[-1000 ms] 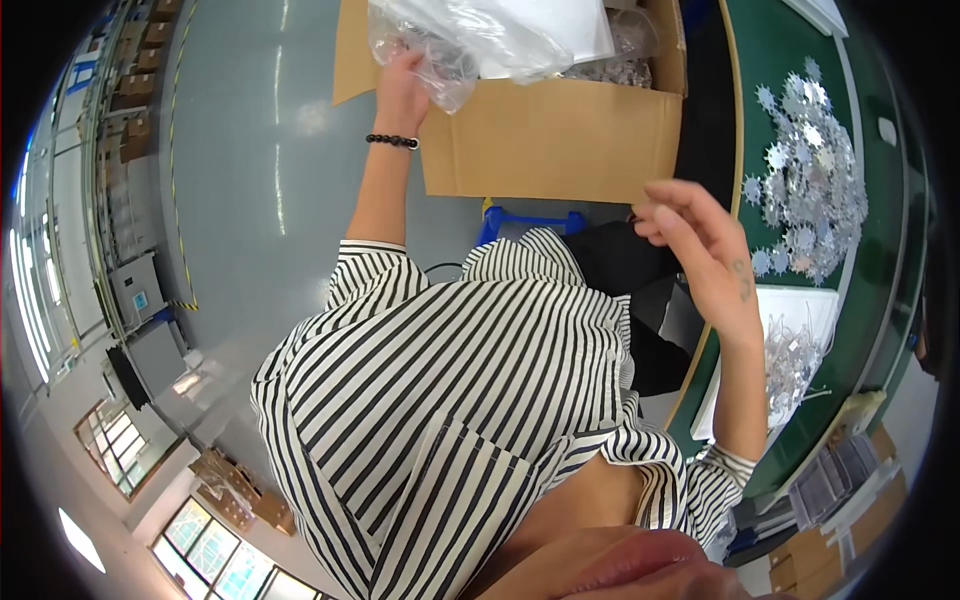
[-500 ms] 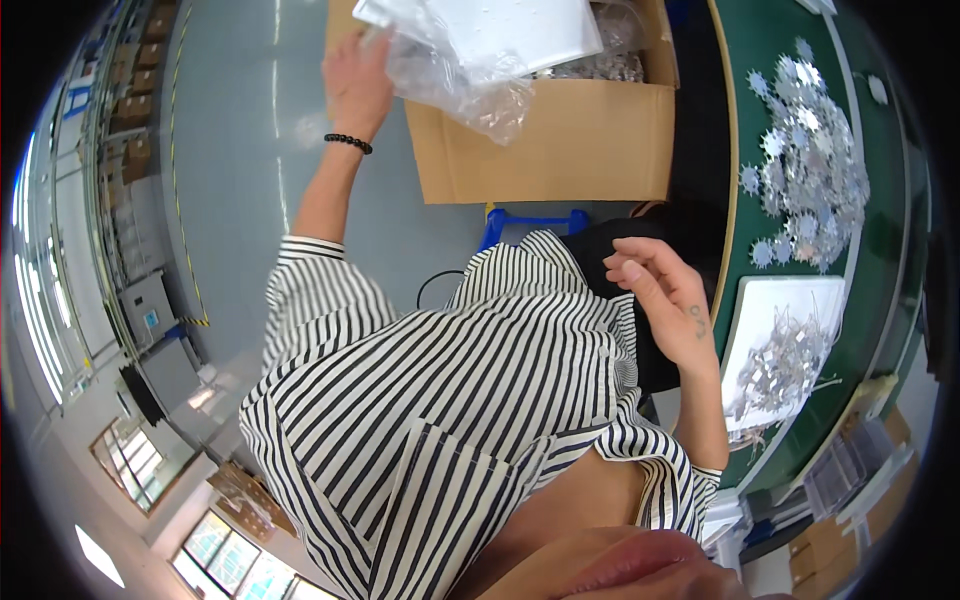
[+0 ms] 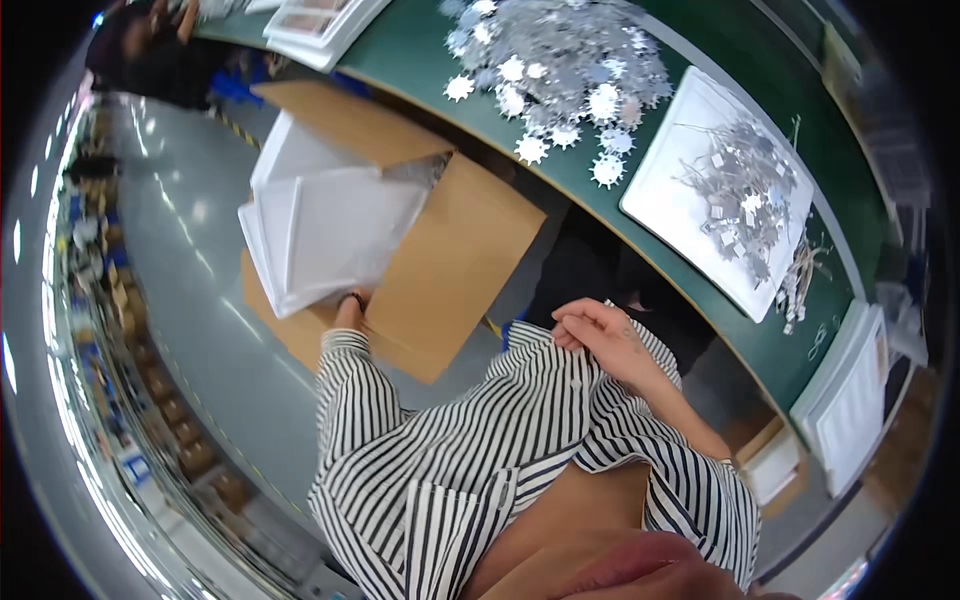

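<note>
Our two hands are well apart: the left hand is at the near edge of the white trays, its fingers hidden, so we cannot tell whether it grips them, props them or only touches, while the right hand hangs loosely curled before the striped shirt, with nothing visible in it. We find the trays fanned out in the mouth of the cardboard carton, left of the green table; the carton probably stands there to be within easy reach of the left arm. The trays overlap, apparently so that one sits loosely against the next, and their left edges run from near to far, the outermost slanting more than the front one. Their faces seem to look upward and somewhat toward us. We cannot be sure of their long axis, since the flaps cover the right side. On the table to the right, we see a heap of silver toothed pieces lying loose, and just beside it another white tray under tangled silver parts, which its raised rim likely helps to contain.
</note>
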{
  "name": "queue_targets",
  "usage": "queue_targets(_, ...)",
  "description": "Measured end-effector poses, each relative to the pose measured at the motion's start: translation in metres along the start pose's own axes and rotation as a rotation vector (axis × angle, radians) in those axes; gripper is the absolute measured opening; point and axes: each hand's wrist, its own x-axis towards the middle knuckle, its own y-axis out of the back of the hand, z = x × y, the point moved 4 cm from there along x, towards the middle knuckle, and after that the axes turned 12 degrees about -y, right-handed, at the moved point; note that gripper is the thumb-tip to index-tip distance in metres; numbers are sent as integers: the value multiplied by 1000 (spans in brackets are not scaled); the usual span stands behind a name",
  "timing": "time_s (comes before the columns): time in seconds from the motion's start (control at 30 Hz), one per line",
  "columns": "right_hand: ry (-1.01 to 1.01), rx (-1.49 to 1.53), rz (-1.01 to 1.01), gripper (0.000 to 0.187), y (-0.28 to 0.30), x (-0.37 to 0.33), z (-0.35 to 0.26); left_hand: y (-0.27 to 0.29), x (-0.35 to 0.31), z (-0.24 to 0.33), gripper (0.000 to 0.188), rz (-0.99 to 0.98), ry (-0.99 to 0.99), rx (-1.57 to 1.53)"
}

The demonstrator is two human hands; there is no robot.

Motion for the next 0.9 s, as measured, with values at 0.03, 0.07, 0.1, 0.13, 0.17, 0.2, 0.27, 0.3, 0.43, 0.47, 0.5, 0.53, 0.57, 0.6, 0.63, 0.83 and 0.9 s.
queue_targets(0.03, -20, 60, 98, 22, 8, -5, 6, 5, 35, -15, 31, -66, -89, 2)
queue_targets(0.07, -2, 61, 77, 22, 5, -4, 8, -5, 25, -23, 32, -125, -84, -26)
queue_targets(0.1, 13, 74, 52, 22, 1, -2, 11, -14, 13, -31, 33, -183, -74, -59)
queue_targets(0.13, 25, 94, 44, 22, 2, 0, 15, -21, 11, -39, 34, -241, -83, -92)
queue_targets(0.17, 39, 129, 50, 23, 5, 0, 18, -13, 15, -52, 35, -307, -107, -115)
queue_targets(0.2, 50, 160, 49, 23, 8, 1, 19, -7, 13, -65, 36, -374, -123, -143)
queue_targets(0.27, 63, 179, 86, 23, 15, 8, 27, 51, 7, -29, 28, 68, -320, 80)
queue_targets(0.3, 71, 191, 90, 22, 17, 14, 28, 84, 1, -15, 28, 64, -332, 87)
queue_targets(0.43, 29, 213, 54, 22, 23, 27, 28, 218, -15, 35, 25, 613, 572, -1132)
queue_targets(0.47, -22, 201, 25, 22, 21, 24, 23, 258, 3, 68, 25, 696, 526, -1108)
queue_targets(0.5, 39, 206, 50, 22, 26, 18, 9, 301, 34, 99, 25, 771, 476, -1080)
queue_targets(0.53, 105, 209, 63, 22, 23, 6, 3, 331, 57, 128, 25, 860, 337, -1151)
queue_targets(0.57, 127, 179, 45, 22, 22, -1, 2, 328, 82, 134, 26, 932, 274, -1234)
queue_targets(0.6, 160, 157, 52, 23, 28, -3, -3, 342, 111, 153, 31, 967, 333, -1237)
queue_targets(0.63, 140, 155, 41, 23, 32, -11, -3, 347, 140, 163, 37, 942, 364, -1222)
queue_targets(0.83, 158, 334, 255, 22, 83, -59, 11, 341, 239, 172, 56, 929, 392, -1368)
queue_targets(0.9, 166, 406, 331, 22, 101, -77, 19, 332, 236, 165, 46, 982, 365, -1509)
